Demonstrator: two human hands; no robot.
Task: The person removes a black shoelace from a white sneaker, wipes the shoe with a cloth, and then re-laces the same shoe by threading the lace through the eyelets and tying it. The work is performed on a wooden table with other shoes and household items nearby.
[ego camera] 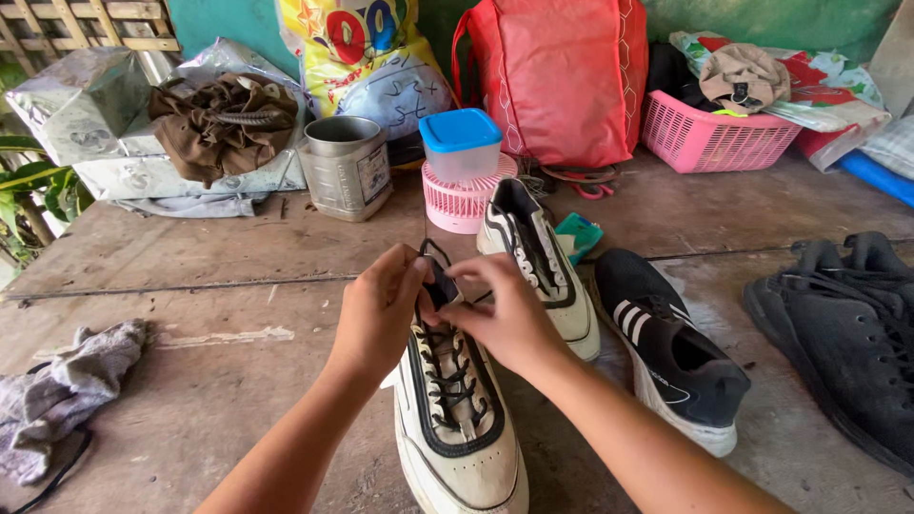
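matt, scuffed cream leather-like sneaker with black cloth laces; rough worn wooden table; dull metal tin; glossy pink plastic basket; grey cloth rag.

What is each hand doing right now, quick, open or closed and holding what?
Left hand: closed, pinching the black lace at the top of the white sneaker.
Right hand: closed, gripping the same lace at the sneaker's tongue.

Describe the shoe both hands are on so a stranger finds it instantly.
On the wooden table, the row of shoes nearest the camera. It is the leftmost, a cream sneaker with black laces, toe toward the camera. Unlike its cream twin behind, the left hand and right hand pinch its laces.
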